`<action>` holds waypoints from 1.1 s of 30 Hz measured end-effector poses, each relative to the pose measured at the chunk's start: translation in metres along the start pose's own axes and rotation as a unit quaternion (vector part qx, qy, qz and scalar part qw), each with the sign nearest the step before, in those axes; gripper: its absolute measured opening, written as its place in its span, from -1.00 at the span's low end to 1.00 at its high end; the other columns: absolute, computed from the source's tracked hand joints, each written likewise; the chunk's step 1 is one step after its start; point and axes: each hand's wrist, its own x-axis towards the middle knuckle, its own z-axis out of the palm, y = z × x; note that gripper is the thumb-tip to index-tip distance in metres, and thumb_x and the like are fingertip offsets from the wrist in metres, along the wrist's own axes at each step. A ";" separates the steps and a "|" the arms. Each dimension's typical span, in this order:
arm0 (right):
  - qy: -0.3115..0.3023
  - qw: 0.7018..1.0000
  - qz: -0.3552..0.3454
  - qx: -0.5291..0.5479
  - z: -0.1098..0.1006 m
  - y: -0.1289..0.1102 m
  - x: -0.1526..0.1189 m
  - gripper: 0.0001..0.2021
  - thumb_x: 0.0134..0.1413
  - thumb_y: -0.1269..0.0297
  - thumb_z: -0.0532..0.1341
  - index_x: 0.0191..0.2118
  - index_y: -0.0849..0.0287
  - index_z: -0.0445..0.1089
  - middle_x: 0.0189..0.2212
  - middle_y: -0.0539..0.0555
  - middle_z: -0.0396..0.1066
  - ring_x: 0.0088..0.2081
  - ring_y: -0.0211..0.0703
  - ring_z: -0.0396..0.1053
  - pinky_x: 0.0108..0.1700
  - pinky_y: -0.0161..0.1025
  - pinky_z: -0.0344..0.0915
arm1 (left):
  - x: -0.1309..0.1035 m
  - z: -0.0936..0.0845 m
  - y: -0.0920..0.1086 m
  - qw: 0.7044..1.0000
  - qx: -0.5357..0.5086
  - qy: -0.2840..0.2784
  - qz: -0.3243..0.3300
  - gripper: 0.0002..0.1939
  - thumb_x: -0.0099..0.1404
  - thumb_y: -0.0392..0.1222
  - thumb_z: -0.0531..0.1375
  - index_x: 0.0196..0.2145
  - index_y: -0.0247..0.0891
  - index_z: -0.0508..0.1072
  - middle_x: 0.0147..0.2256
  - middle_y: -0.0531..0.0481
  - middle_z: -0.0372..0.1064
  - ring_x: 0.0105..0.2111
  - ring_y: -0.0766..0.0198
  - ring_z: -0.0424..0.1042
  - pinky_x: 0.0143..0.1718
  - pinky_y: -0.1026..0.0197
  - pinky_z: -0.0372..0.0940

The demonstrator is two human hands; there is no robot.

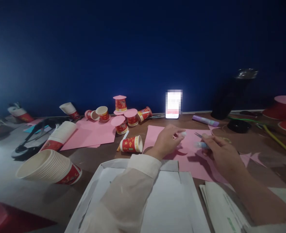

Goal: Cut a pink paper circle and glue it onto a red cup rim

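My left hand (168,140) is over a pink paper sheet (154,136), its thumb and fingertips pinched on a small white cap-like piece (183,133). To its right, my right hand (222,153) is closed around a pair of scissors, whose metal blade tips (198,134) point left. The same hand also grips a blurred, bluish glue stick (201,145) below the blades. The two hands are apart. Scraps of cut pink paper (258,158) lie on the table beyond my right wrist. A red paper cup (131,144) rests on its side left of the sheet.
Several small cups with pink paper discs (120,103) stand at the back. Stacked paper cups (51,166) lie at left. An open white box (167,200) is in front of me. A lit phone (173,105), a purple tube (205,120) and a dark bottle (226,94) line the blue wall.
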 end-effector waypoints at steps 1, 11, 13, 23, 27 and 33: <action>-0.007 1.000 0.010 -0.004 -0.001 0.000 0.000 -0.64 0.05 -0.08 0.29 -0.56 0.06 0.39 -0.70 -0.03 0.28 -0.64 -0.23 0.25 -0.59 -0.25 0.31 | 0.000 0.001 0.001 1.000 0.002 -0.003 0.006 -0.72 0.32 -0.18 0.20 -0.04 -0.26 0.54 -0.23 -0.04 0.39 -0.26 0.28 0.39 -0.18 0.22 0.34; -0.055 0.994 0.090 0.009 0.009 0.008 -0.005 -0.59 -0.09 0.02 0.40 -0.10 0.07 0.51 -0.32 0.04 0.51 -0.51 -0.14 0.46 -0.58 -0.24 0.34 | -0.003 0.005 0.003 0.998 0.045 -0.027 0.032 -0.85 0.32 -0.23 0.18 -0.15 -0.22 0.47 -0.17 -0.05 0.42 -0.18 0.22 0.39 -0.07 0.14 0.34; -0.053 0.995 0.079 0.026 0.011 0.011 -0.005 -0.58 -0.10 0.03 0.40 -0.10 0.07 0.50 -0.31 0.06 0.52 -0.54 -0.12 0.47 -0.62 -0.22 0.36 | -0.003 0.005 0.002 0.998 0.043 -0.025 0.034 -0.85 0.31 -0.26 0.18 -0.15 -0.21 0.46 -0.15 -0.05 0.41 -0.18 0.23 0.38 -0.08 0.15 0.35; -0.031 0.998 0.060 -0.009 0.014 -0.007 -0.015 -0.60 -0.03 0.03 0.37 -0.06 0.02 0.48 -0.08 0.09 0.50 -0.59 -0.28 0.41 -0.72 -0.32 0.27 | -0.003 0.006 0.007 0.999 -0.007 -0.044 0.017 -0.90 0.31 -0.22 0.20 -0.21 -0.24 0.46 -0.20 -0.04 0.41 -0.20 0.25 0.40 -0.12 0.20 0.35; 0.001 0.999 0.015 -0.033 0.015 -0.014 -0.020 -0.65 -0.03 0.06 0.37 -0.10 0.06 0.50 -0.22 0.05 0.47 -0.57 -0.29 0.38 -0.66 -0.32 0.35 | -0.003 0.007 0.007 0.999 -0.026 -0.044 0.013 -0.88 0.30 -0.22 0.20 -0.19 -0.25 0.46 -0.19 -0.06 0.41 -0.24 0.26 0.40 -0.13 0.19 0.35; -0.040 0.995 0.096 0.009 0.013 -0.012 -0.016 -0.53 -0.06 -0.11 0.37 -0.08 0.07 0.48 -0.39 0.01 0.46 -0.61 -0.14 0.47 -0.69 -0.29 0.24 | -0.003 0.008 0.009 0.998 -0.001 -0.053 0.021 -0.89 0.30 -0.28 0.19 -0.20 -0.24 0.46 -0.18 -0.07 0.42 -0.17 0.24 0.40 -0.10 0.19 0.34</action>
